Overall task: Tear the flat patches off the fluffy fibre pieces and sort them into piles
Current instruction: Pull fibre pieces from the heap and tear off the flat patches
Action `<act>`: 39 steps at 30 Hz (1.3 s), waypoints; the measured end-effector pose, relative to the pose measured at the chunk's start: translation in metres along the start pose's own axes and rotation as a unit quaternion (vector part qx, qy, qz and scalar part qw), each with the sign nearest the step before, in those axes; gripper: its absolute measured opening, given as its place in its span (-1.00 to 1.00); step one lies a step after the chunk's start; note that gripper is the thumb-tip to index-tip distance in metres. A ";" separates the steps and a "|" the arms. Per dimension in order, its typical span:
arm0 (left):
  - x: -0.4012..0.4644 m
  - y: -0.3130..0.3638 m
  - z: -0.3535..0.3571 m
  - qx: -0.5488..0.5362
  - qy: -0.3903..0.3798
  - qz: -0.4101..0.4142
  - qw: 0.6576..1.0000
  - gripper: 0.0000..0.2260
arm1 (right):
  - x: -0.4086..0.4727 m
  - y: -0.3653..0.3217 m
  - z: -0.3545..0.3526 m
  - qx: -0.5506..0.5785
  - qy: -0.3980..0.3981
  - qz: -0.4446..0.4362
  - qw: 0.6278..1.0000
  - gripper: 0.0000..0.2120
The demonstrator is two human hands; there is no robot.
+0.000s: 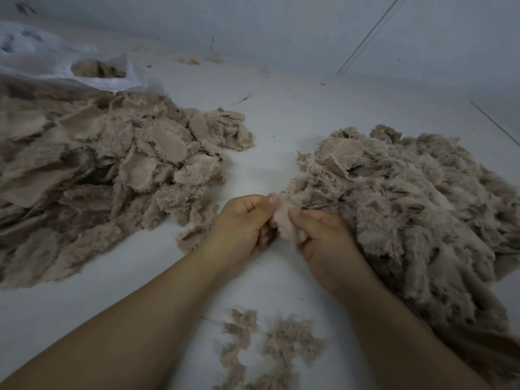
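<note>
A small beige fluffy fibre piece [284, 218] sits between my two hands at the middle of the view. My left hand [242, 223] pinches its left edge with thumb and curled fingers. My right hand [323, 235] grips its right side, thumb on top. A large pile of fluffy pieces and flat patches [107, 170] spreads on the left. Another big fluffy pile [416, 204] lies on the right, touching my right hand. Small fluffy scraps [270, 347] lie near the front, between my forearms.
A white plastic bag [56, 63] holding more beige fibre lies at the back left. The white floor [281, 122] runs between the piles to a pale wall behind. Small bits of debris, one yellow [193, 61], lie at the wall's foot.
</note>
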State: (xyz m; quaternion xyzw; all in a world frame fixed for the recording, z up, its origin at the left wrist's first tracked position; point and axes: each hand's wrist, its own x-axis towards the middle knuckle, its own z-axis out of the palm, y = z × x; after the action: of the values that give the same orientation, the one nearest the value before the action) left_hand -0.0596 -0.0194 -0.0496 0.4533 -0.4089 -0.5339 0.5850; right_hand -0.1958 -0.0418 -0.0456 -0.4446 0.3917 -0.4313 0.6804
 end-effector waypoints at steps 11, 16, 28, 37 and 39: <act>0.004 0.004 -0.013 0.057 -0.085 -0.053 0.993 -0.75 | 0.003 -0.001 0.000 0.097 0.058 -0.008 0.994 -0.71; 0.006 0.009 -0.020 -0.061 -0.084 -0.050 0.993 -0.77 | 0.004 0.002 -0.002 0.099 0.082 -0.011 0.992 -0.64; -0.001 0.010 -0.013 0.232 -0.151 -0.027 0.961 -0.67 | 0.006 -0.001 0.003 0.095 0.116 0.006 0.989 -0.67; 0.014 -0.005 -0.017 0.125 0.157 0.142 0.969 -0.76 | 0.010 -0.001 0.005 0.160 0.111 0.012 0.981 -0.72; 0.013 -0.014 -0.013 0.357 0.077 0.132 0.921 -0.68 | 0.009 -0.002 0.005 0.161 0.115 0.012 0.980 -0.70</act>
State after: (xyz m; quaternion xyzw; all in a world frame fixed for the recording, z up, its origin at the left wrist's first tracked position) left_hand -0.0493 -0.0310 -0.0663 0.6136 -0.5825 -0.2335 0.4792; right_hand -0.1888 -0.0496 -0.0434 -0.2726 0.3980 -0.5288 0.6983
